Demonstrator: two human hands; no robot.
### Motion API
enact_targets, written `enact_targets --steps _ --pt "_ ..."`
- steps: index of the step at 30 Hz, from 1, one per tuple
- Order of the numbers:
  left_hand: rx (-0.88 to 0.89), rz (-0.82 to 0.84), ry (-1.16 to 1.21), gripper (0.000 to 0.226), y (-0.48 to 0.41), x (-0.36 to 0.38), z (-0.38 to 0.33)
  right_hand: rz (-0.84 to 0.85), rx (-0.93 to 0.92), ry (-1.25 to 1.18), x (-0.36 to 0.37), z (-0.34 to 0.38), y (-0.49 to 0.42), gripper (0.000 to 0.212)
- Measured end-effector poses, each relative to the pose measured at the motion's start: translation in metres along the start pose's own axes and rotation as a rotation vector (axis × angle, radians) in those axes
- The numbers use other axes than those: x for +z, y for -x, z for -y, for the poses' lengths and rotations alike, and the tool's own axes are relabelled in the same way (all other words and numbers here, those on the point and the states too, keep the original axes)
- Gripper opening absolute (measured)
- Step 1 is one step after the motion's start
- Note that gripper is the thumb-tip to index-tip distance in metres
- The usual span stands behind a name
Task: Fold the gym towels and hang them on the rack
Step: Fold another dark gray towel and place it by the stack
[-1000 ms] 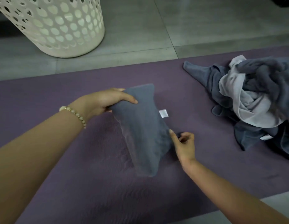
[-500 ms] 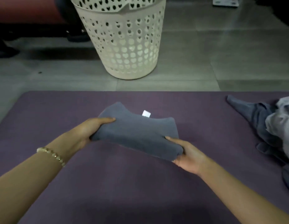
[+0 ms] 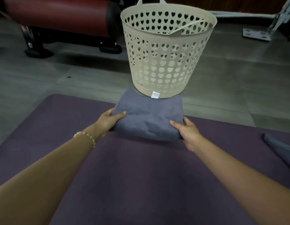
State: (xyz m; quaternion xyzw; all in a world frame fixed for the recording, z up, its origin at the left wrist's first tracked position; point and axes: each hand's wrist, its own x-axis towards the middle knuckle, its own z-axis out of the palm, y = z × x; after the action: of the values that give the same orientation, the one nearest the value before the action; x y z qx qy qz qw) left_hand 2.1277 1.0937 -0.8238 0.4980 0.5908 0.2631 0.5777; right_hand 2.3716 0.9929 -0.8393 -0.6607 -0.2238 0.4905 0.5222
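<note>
A folded grey towel (image 3: 147,114) with a small white tag on its far edge is held above the far edge of the purple mat (image 3: 141,176). My left hand (image 3: 109,121) grips its left side, thumb on top. My right hand (image 3: 188,130) grips its right near corner, thumb on top. A corner of another grey towel (image 3: 282,150) lies at the mat's right edge. No rack is in view.
A cream laundry basket (image 3: 167,59) with heart-shaped holes stands on the grey tiled floor just beyond the towel. A red padded gym bench (image 3: 60,20) on black feet is at the back left. A metal base plate (image 3: 256,34) sits at the back right.
Both hands have carried the folded towel forward, toward the basket. The view has tilted up, so the heap of towels on the right has nearly left the frame.
</note>
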Motion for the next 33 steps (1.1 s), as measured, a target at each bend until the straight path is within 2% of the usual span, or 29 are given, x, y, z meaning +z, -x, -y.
enact_targets --steps 4,6,9,12,15,17,19,23,26,33 --pt "-0.083 -0.174 -0.234 0.04 -0.006 0.003 0.051 -0.125 0.107 0.033 -0.002 -0.054 -0.013 0.049" --pt "-0.13 -0.184 -0.384 0.028 0.001 0.0 0.089 -0.192 0.147 0.185 -0.014 -0.084 -0.006 0.051" --pt "-0.136 -0.204 -0.469 0.027 0.012 -0.003 0.122 -0.16 0.131 0.489 -0.038 -0.112 0.007 0.05" --pt "-0.086 -0.12 -0.599 0.031 0.023 0.005 0.126 -0.054 0.107 0.671 -0.065 -0.111 0.017 0.053" --pt "0.021 0.046 -0.897 0.036 0.036 0.019 0.116 0.046 0.054 0.935 -0.104 -0.089 0.035 0.057" --pt "0.088 0.117 -1.084 0.039 0.046 0.033 0.104 0.077 -0.005 1.133 -0.137 -0.067 0.052 0.058" --pt "0.129 0.163 -1.118 0.038 0.056 0.055 0.091 0.068 -0.043 1.244 -0.173 -0.045 0.072 0.058" --pt "0.254 0.257 -1.162 0.033 0.083 0.124 0.059 0.012 -0.038 1.305 -0.248 -0.007 0.114 0.06" --pt "0.381 0.334 -1.24 0.038 0.108 0.19 0.037 -0.107 -0.026 1.287 -0.307 0.011 0.143 0.06" --pt "0.567 0.494 -1.286 0.043 0.169 0.333 0.005 -0.351 0.028 1.212 -0.431 0.001 0.196 0.064"
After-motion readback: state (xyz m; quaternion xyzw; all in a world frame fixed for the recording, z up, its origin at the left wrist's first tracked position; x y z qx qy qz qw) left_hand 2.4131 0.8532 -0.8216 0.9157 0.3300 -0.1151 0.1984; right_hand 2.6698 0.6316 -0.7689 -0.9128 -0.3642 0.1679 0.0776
